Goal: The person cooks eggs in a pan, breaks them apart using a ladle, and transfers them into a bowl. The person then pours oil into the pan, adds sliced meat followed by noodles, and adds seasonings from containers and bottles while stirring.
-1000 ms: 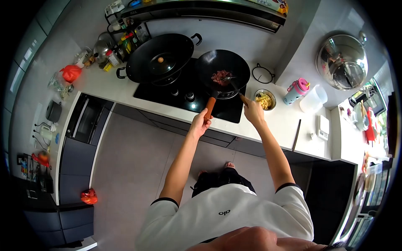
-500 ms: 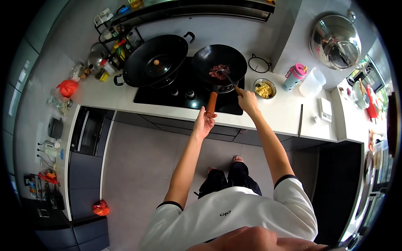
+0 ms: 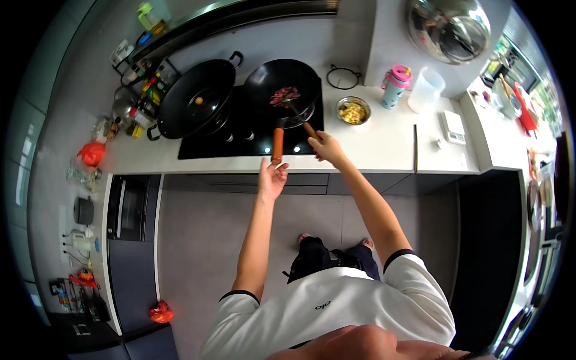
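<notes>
Orange wok handle: freed from left hand, now spread, leaving wok ungripped
Spatula: clasped in right hand, amid meat

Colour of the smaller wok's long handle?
The long handle is orange-brown, seen best in the head view.

Your left arm stretches forward nearly straight, its bare left hand turned palm up with fingers loosely parted, while your right arm slants inward to a bare right hand curled in a closed grip.
</notes>
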The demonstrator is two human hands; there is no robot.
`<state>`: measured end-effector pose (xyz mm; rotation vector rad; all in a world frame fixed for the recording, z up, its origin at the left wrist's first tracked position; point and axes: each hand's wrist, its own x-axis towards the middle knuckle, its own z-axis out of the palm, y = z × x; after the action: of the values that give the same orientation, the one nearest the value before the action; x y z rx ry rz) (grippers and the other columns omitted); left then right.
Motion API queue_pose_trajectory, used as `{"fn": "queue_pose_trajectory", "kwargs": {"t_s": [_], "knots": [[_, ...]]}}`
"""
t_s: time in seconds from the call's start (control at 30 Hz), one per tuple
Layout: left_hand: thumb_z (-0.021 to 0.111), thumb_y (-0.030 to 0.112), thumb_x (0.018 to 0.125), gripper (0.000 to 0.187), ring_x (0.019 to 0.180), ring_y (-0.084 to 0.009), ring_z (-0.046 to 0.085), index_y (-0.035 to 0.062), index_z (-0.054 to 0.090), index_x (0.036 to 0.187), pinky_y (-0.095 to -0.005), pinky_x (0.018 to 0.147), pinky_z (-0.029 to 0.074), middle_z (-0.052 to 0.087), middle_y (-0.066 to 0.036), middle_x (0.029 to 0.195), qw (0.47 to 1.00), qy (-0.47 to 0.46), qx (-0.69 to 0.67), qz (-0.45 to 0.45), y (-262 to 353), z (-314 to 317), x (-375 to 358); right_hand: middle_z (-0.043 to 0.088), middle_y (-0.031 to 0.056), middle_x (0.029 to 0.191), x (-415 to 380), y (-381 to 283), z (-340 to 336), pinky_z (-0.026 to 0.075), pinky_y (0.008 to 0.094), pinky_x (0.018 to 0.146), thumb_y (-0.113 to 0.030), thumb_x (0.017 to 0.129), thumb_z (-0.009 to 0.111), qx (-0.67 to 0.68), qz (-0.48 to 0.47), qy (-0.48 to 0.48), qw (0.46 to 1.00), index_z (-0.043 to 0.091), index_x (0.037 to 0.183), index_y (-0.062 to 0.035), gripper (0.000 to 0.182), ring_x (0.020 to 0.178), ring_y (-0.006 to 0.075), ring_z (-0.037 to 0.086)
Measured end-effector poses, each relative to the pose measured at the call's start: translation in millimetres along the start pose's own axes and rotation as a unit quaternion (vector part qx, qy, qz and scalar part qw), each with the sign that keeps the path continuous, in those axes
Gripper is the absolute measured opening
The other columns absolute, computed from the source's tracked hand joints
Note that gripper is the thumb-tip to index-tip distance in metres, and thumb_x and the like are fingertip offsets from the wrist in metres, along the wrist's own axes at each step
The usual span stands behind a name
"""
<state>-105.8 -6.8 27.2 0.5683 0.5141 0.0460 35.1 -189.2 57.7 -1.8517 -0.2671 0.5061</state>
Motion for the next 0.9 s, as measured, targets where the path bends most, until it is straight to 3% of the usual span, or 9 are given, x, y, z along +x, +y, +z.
{"fn": "queue_pose_trajectory", "kwargs": {"t_s": [0.07,0.17,0.3,0.4,0.53,0.67,0.8,0.9], "knots": [[0.042,0.057,0.093,0.063,0.064,-0.0146,0.052,-0.0014,0.052,0.113,-0.0213,0.053,0.047,0.057,-0.017,0.095,1.0,0.004,-0.009,0.014,-7.0,-3.2,-1.2,0.064,0.0128,0.082,-14.2,5.1,-18.0,0.054,0.0264,0.053,-0.041,0.091,0.058,0.034,0.013,-0.021,0.999,0.037,0.139,0.003,0.068,0.062,0.0165,0.065],[0.044,0.051,0.095,0.057,0.061,-0.0178,0.054,-0.003,0.056,0.111,-0.0239,0.054,0.048,0.061,-0.02,0.09,0.997,0.058,-0.046,0.027,-38.2,-14.9,1.9,0.068,0.0161,0.085,-48.4,28.1,-74.9,0.054,0.03,0.058,-0.042,0.089,0.059,0.03,-0.059,0.022,0.998,0.038,0.136,0.0043,0.07,0.067,0.0197,0.067],[0.055,0.03,0.093,0.034,0.06,-0.0169,0.056,-0.0031,0.06,0.099,-0.0228,0.051,0.049,0.063,-0.014,0.081,0.985,0.17,0.009,0.008,-148.9,-0.4,30.9,0.068,0.0179,0.091,-107.6,104.4,-188.5,0.053,0.0341,0.07,-0.033,0.087,0.062,0.029,-0.056,0.071,0.995,0.041,0.135,0.0012,0.062,0.069,0.0216,0.067],[0.054,0.026,0.093,0.027,0.06,-0.0151,0.054,-0.0009,0.058,0.099,-0.021,0.052,0.049,0.059,-0.014,0.085,0.981,0.075,0.098,-0.15,-258.5,75.4,45.4,0.067,0.0173,0.097,-174.3,146.0,-285.5,0.053,0.0347,0.074,-0.025,0.084,0.065,0.109,0.037,0.158,0.981,0.046,0.132,0.0003,0.058,0.081,0.0236,0.067],[0.055,0.024,0.092,0.023,0.063,-0.015,0.057,0.0036,0.06,0.101,-0.0203,0.053,0.049,0.061,-0.009,0.084,0.946,-0.053,0.21,-0.243,-402.9,206.3,59.6,0.067,0.0171,0.099,-238.5,240.7,-405.6,0.052,0.0357,0.081,-0.023,0.083,0.066,0.069,0.062,0.333,0.938,0.055,0.124,-0.0019,0.048,0.09,0.0276,0.066],[0.059,0.026,0.091,0.022,0.063,-0.0119,0.058,0.0079,0.061,0.104,-0.021,0.054,0.048,0.064,-0.005,0.083,0.892,-0.156,0.308,-0.291,-518.4,350.8,47.4,0.066,0.0141,0.104,-319.0,283.5,-515.2,0.05,0.0339,0.084,-0.019,0.086,0.063,0.14,0.086,0.452,0.877,0.055,0.124,-0.003,0.042,0.098,0.023,0.062],[0.061,0.024,0.09,0.022,0.064,-0.0119,0.059,0.0079,0.062,0.104,-0.0212,0.054,0.05,0.064,-0.005,0.083,0.839,-0.239,0.355,-0.337,-622.7,455.4,56.0,0.064,0.0061,0.094,-376.6,319.4,-607.6,0.05,0.0256,0.069,-0.015,0.088,0.061,0.202,0.082,0.534,0.817,0.055,0.124,-0.0006,0.04,0.081,0.0117,0.06],[0.059,0.026,0.091,0.023,0.066,-0.0109,0.059,0.009,0.061,0.107,-0.0216,0.056,0.05,0.063,-0.004,0.086,0.801,-0.29,0.387,-0.353,-701.7,526.0,64.5,0.064,0.0053,0.093,-410.6,343.3,-679.3,0.05,0.0262,0.066,-0.014,0.088,0.06,0.213,0.075,0.593,0.773,0.054,0.125,-0.0005,0.039,0.08,0.0117,0.061]]}}
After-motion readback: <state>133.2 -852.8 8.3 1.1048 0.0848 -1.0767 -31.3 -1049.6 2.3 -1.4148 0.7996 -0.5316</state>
